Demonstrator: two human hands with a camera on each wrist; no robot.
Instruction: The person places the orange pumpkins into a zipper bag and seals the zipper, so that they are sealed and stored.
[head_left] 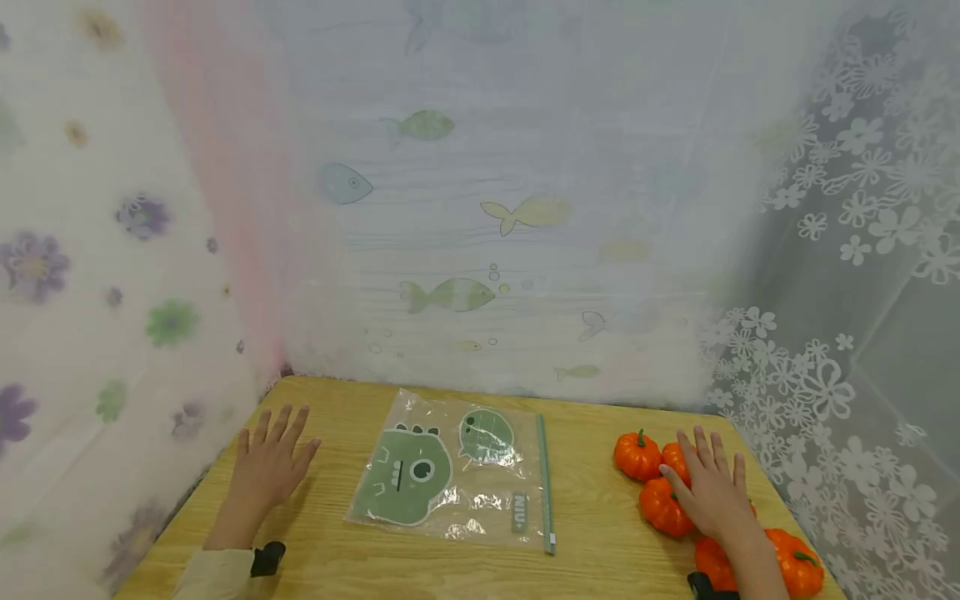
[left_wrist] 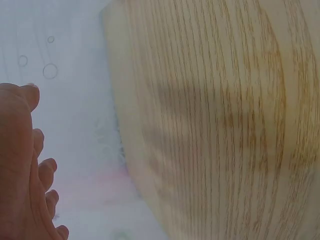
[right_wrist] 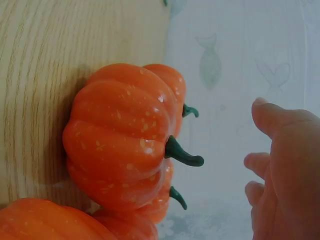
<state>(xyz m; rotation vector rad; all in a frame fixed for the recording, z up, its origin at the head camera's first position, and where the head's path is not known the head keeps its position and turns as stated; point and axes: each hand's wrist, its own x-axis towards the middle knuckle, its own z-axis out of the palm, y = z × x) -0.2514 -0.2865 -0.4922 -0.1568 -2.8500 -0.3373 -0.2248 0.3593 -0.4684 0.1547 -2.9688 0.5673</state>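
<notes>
A clear zip bag point(head_left: 487, 483) printed with green dinosaur figures lies flat on the wooden table point(head_left: 585, 517), its green slider strip on the right side. To its left my left hand point(head_left: 270, 467) is held over the table, fingers spread and holding nothing. My right hand point(head_left: 712, 492) hovers above several small orange pumpkins with green stems, fingers spread, hiding parts of some. One pumpkin point(right_wrist: 120, 135) fills the middle of the right wrist view, with a gap between it and the hand. In the left wrist view the left hand point(left_wrist: 22, 165) is apart from the tabletop.
A pale curtain with fish prints point(head_left: 487, 208) hangs along the table's back edge. Flowered cloth point(head_left: 112, 292) borders the left side, and a sheer curtain with white flowers point(head_left: 825, 433) borders the right, close to the pumpkins.
</notes>
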